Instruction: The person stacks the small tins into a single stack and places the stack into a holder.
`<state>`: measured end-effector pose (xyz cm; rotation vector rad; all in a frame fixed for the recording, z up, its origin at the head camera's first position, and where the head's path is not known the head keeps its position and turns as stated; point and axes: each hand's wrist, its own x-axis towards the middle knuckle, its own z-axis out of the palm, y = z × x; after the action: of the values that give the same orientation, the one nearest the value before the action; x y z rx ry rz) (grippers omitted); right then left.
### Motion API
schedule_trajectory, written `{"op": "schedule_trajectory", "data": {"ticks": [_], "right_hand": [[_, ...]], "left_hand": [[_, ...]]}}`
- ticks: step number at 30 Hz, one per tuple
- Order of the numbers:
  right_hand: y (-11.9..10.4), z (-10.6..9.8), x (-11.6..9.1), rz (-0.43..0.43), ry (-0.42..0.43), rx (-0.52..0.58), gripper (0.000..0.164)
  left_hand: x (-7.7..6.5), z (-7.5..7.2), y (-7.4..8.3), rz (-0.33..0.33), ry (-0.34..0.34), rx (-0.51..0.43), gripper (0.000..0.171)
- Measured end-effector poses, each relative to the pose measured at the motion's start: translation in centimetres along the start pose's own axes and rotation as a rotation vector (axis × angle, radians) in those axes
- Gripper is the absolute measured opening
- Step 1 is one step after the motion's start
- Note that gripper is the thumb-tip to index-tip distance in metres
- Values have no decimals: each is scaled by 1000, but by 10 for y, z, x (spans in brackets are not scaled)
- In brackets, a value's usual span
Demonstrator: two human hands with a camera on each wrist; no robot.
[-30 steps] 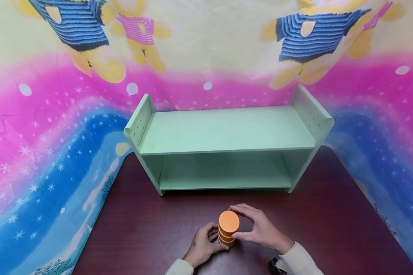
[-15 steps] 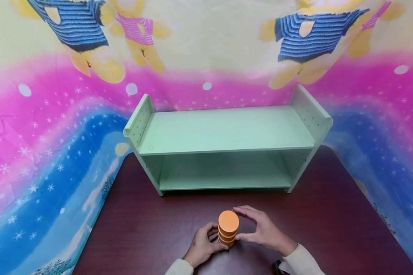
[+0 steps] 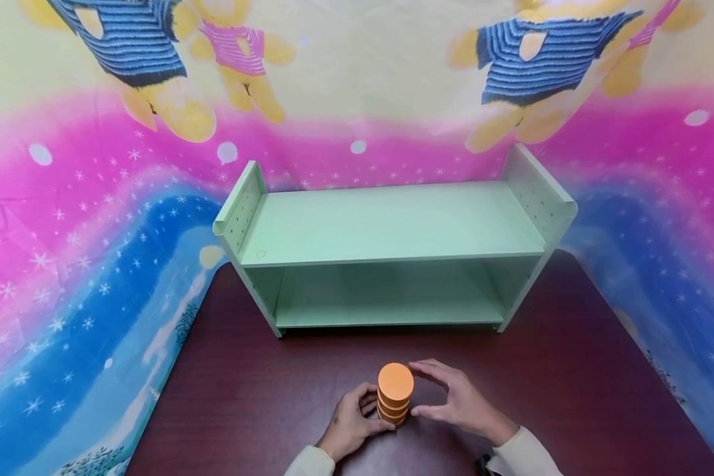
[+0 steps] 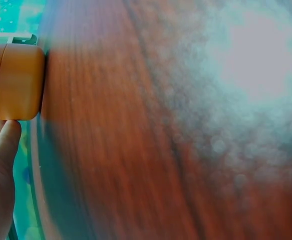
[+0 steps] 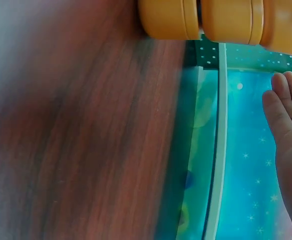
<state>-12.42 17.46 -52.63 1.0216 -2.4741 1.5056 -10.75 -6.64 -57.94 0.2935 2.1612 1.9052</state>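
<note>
Three round orange lidded jars [image 3: 395, 381] stand stacked upright near the front of the table in the head view. My left hand [image 3: 352, 420] grips the lower part of the stack, thumb at the front and fingers round the far left side. The left wrist view shows the bottom jar [image 4: 20, 82] between that thumb and fingers. To the right of the stack, my right hand [image 3: 458, 400] has its thumb and fingers spread beside the top jar. In the right wrist view a gap shows between its fingers [image 5: 281, 110] and the jars [image 5: 231, 22].
Behind the stack, a pale green two-level shelf [image 3: 387, 225] with raised side panels stands on the dark red-brown table [image 3: 262, 396]. A printed cloth [image 3: 357, 79] with bears and snowflakes hangs behind and along both sides.
My right hand has let go of the top jar and drawn a little to the right. The left hand and the stack have stayed in place.
</note>
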Motion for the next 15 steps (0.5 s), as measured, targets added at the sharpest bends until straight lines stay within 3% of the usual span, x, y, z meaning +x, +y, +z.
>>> {"op": "schedule_trajectory", "data": {"ticks": [15], "right_hand": [[13, 11, -15, 19, -2, 22, 67]], "left_hand": [[-1, 0, 2, -14, -3, 1, 53]]}}
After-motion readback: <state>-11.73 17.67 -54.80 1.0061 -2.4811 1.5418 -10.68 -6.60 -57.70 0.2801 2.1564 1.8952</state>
